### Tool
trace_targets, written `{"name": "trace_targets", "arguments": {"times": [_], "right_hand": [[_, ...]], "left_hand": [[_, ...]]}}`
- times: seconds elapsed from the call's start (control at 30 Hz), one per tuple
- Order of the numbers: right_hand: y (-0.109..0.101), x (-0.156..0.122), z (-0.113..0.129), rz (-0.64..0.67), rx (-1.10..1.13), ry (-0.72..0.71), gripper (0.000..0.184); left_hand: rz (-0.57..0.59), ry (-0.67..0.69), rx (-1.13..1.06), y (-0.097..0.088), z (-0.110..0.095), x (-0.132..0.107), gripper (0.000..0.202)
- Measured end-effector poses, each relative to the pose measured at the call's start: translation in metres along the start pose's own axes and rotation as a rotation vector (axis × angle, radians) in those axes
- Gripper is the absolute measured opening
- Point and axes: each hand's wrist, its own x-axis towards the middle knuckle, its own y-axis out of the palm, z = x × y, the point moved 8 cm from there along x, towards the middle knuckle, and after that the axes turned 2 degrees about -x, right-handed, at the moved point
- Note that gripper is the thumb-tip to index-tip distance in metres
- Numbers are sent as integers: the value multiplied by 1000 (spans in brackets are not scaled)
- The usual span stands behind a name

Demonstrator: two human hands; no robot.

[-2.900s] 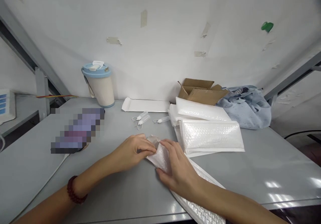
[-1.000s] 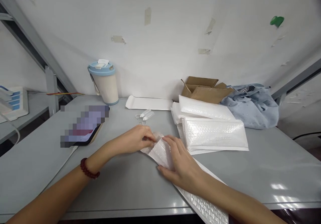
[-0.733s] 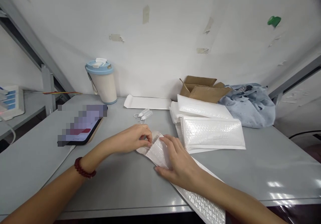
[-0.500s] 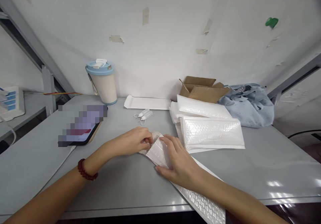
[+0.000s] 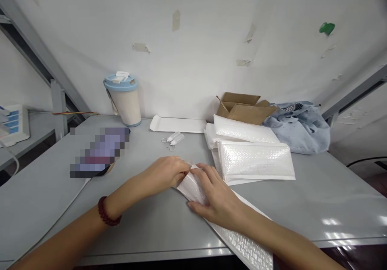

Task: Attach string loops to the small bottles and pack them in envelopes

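Observation:
A long white bubble mailer (image 5: 238, 243) lies diagonally on the grey table (image 5: 151, 229), its far end between my hands. My left hand (image 5: 165, 174), a dark red bead bracelet on its wrist, is closed with its fingertips pinched at the mailer's open end. My right hand (image 5: 214, 197) rests on top of the mailer, fingers curled over it and pressing it down. What sits inside the mouth of the mailer is hidden by my fingers.
A stack of white bubble mailers (image 5: 254, 159) lies right of my hands. Two small white clips (image 5: 173, 138) and a flat white envelope (image 5: 178, 124) lie behind. A blue-lidded cup (image 5: 123, 100), a phone (image 5: 99, 153), a cardboard box (image 5: 244, 109) and blue cloth (image 5: 299, 126) stand around.
Of the three small white items behind my hands, one is gone and two remain. My left hand has slid right, closing against the mailer's end and covering its opened flap.

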Motion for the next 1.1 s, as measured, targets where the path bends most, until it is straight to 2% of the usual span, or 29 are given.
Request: {"name": "trace_targets", "arguments": {"times": [0.2,0.33,0.63,0.87,0.97,1.1], "right_hand": [[1,-1,-2,-6,9,-16,65],[0,-1,-2,-30,21,-32,64],[-2,1,-1,-27,46,-20,63],[-4,1,-1,-21,63,-11,59],[-3,1,-1,-28,67,-12,59],[-2,2,-3,-28,62,-3,58]], "left_hand": [[-54,39,-73,2,-2,2,25],[-66,59,-217,2,-7,1,25],[196,-134,-632,10,-2,-5,28],[171,-153,-681,5,-2,-5,43],[179,-193,-659,9,0,-5,37],[142,-169,-711,10,-3,-4,27]]}}
